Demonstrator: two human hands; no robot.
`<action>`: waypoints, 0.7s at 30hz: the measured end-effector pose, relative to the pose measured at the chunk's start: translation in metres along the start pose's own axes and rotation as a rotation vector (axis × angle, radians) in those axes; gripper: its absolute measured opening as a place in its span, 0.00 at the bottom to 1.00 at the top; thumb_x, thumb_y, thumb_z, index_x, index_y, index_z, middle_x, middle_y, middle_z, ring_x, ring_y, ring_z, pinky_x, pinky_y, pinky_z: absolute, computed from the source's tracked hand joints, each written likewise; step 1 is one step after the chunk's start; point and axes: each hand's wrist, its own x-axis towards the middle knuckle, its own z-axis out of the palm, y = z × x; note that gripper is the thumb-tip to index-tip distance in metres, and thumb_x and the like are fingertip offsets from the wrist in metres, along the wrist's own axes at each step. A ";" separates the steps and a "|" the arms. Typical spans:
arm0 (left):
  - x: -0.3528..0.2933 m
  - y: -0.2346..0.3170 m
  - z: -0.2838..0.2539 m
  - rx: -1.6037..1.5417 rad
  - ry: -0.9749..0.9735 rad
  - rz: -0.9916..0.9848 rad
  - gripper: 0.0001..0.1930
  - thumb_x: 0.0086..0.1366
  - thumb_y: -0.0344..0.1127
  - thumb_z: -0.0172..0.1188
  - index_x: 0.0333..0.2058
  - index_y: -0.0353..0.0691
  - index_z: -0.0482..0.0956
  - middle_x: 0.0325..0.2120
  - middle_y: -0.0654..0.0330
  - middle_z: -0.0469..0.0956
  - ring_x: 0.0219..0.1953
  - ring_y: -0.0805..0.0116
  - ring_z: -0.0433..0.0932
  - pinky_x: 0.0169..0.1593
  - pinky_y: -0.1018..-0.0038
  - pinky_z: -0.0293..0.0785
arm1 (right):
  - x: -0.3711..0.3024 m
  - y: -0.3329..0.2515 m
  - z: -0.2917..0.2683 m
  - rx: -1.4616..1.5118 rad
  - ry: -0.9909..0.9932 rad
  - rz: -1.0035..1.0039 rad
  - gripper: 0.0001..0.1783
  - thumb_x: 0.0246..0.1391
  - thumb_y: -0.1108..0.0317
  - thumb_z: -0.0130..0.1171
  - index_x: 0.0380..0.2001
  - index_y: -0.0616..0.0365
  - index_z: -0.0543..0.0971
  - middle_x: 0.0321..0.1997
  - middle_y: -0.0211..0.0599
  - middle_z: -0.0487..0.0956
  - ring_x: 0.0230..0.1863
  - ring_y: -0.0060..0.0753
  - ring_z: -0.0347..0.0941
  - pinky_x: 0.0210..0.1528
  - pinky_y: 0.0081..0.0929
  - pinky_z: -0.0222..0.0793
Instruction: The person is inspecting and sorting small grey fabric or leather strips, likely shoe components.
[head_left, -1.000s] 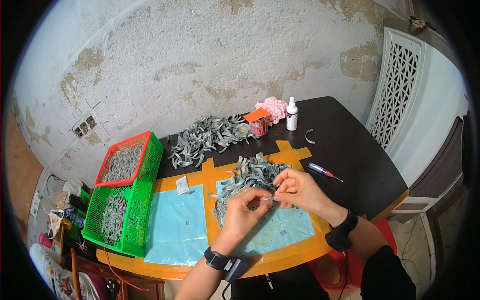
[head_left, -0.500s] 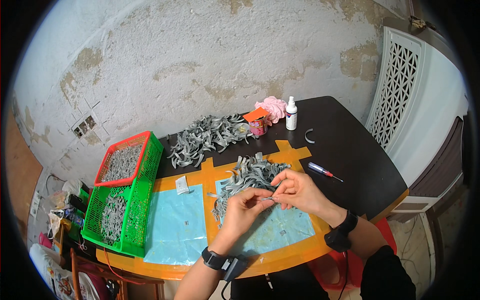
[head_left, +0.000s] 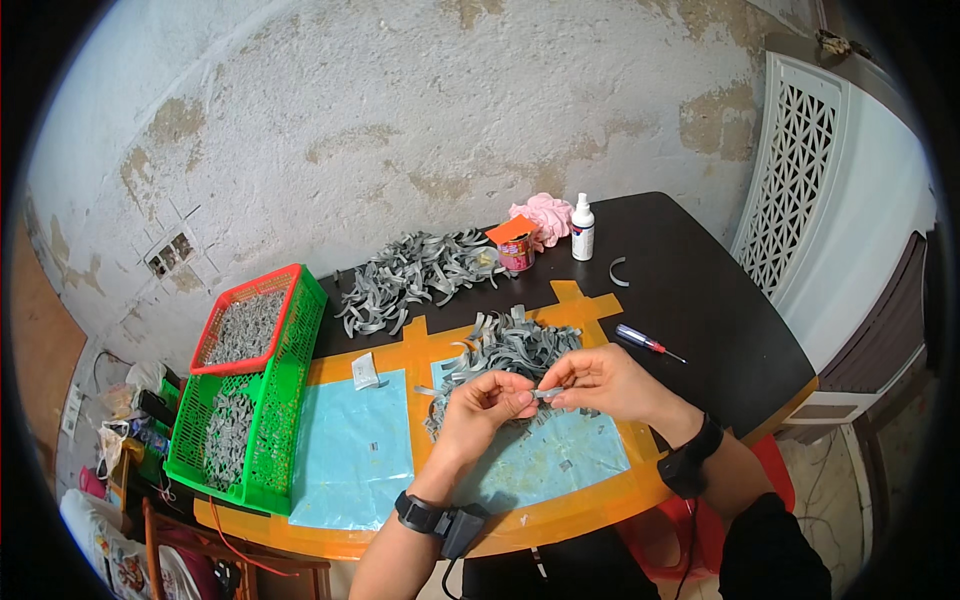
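My left hand (head_left: 484, 408) and my right hand (head_left: 608, 384) meet fingertip to fingertip over the near edge of a pile of curved grey strips (head_left: 505, 345). Between them they pinch a small grey piece (head_left: 545, 393); the fingers cover most of it, so its exact shape is hard to make out. Beneath the hands lies a light-blue sheet (head_left: 590, 450) edged with orange tape, with small grey bits scattered on it. A second blue sheet (head_left: 350, 450) is to the left, bearing a small white packet (head_left: 364, 370).
Farther back lies another heap of grey strips (head_left: 415, 275). A green basket (head_left: 265, 430) and a red basket (head_left: 292, 315), both holding small grey pieces, stand left. A screwdriver (head_left: 640, 338), a spray bottle (head_left: 583, 230), a can (head_left: 516, 250) and a pink cloth (head_left: 546, 215) sit rightward.
Both hands have shifted slightly; the right fingers have lowered and drawn level with the left. The small piece now sits between both sets of fingertips.
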 end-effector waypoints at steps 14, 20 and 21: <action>-0.004 0.006 0.001 0.039 -0.116 -0.039 0.05 0.61 0.24 0.58 0.37 0.33 0.77 0.31 0.61 0.79 0.35 0.74 0.79 0.43 0.78 0.76 | -0.001 0.001 -0.006 0.020 -0.195 0.002 0.06 0.54 0.78 0.56 0.36 0.65 0.78 0.35 0.34 0.77 0.34 0.22 0.74 0.40 0.20 0.71; -0.007 0.006 0.003 0.044 -0.114 -0.058 0.05 0.61 0.24 0.59 0.36 0.34 0.77 0.31 0.61 0.79 0.35 0.73 0.79 0.43 0.79 0.76 | 0.000 -0.004 -0.006 0.068 -0.152 0.112 0.06 0.53 0.76 0.59 0.35 0.66 0.77 0.33 0.34 0.78 0.32 0.23 0.75 0.38 0.20 0.71; -0.008 0.007 0.004 0.038 -0.098 -0.066 0.04 0.61 0.25 0.59 0.35 0.34 0.77 0.31 0.60 0.79 0.34 0.73 0.79 0.42 0.79 0.76 | 0.001 -0.004 -0.006 0.074 -0.114 0.149 0.07 0.52 0.75 0.60 0.34 0.66 0.77 0.31 0.34 0.78 0.31 0.23 0.75 0.37 0.20 0.71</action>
